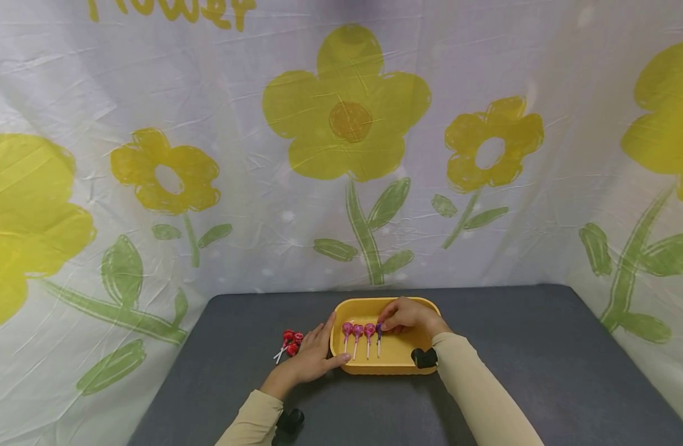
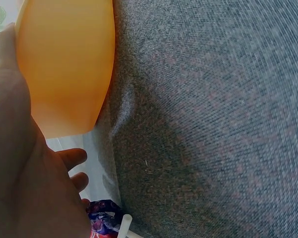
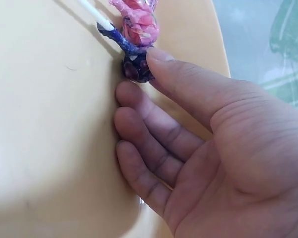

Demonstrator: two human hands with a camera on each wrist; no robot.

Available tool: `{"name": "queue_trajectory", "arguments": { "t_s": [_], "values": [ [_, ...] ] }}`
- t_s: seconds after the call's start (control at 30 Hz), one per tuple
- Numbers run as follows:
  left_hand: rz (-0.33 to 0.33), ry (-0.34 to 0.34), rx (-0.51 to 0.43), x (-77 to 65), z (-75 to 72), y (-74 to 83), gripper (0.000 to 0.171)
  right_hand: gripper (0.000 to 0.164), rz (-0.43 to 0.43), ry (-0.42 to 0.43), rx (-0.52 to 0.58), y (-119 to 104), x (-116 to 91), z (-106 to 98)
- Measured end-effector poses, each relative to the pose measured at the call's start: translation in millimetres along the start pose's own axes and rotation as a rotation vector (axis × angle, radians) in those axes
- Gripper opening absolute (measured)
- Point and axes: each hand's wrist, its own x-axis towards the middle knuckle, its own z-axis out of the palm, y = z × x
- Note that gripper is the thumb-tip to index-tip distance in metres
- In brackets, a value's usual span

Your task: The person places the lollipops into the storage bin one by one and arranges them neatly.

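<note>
Inside a yellow tray [image 1: 396, 359], several pink lollipops [image 1: 369, 331] lie side by side with their sticks toward the front edge. At the right end of that row is a purple lollipop [image 1: 379, 328], its wrapped head pinched between the thumb and fingers of my right hand [image 1: 411, 314]. The right wrist view shows this purple head [image 3: 135, 70] at the thumb tip, close against a pink wrapper [image 3: 139, 22]. My left hand [image 1: 312, 358] rests against the tray's left side, fingers extended along the wall and thumb at the front corner.
Several red-wrapped lollipops [image 1: 288, 335] lie in a small pile on the dark grey table [image 1: 235, 371], just left of my left hand. A white curtain [image 1: 252, 248] printed with yellow flowers hangs behind the table and along its sides.
</note>
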Motion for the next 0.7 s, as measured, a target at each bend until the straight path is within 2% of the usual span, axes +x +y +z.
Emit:
{"name": "queue_trajectory", "arguments": {
  "t_s": [0.37, 0.57, 0.7],
  "values": [
    [-0.002, 0.009, 0.003, -1.1, -0.1, 1.4, 0.109, 0.024, 0.005, -0.016, -0.027, -2, 0, -4],
    [-0.008, 0.000, 0.001, -6.7, -6.5, 10.3, 0.109, 0.029, 0.005, -0.026, -0.046, -5, -5, -10],
    [-0.009, 0.003, 0.009, -7.1, -6.9, 10.8, 0.109, 0.031, 0.000, -0.030, -0.047, -5, -8, -13]
  ]
}}
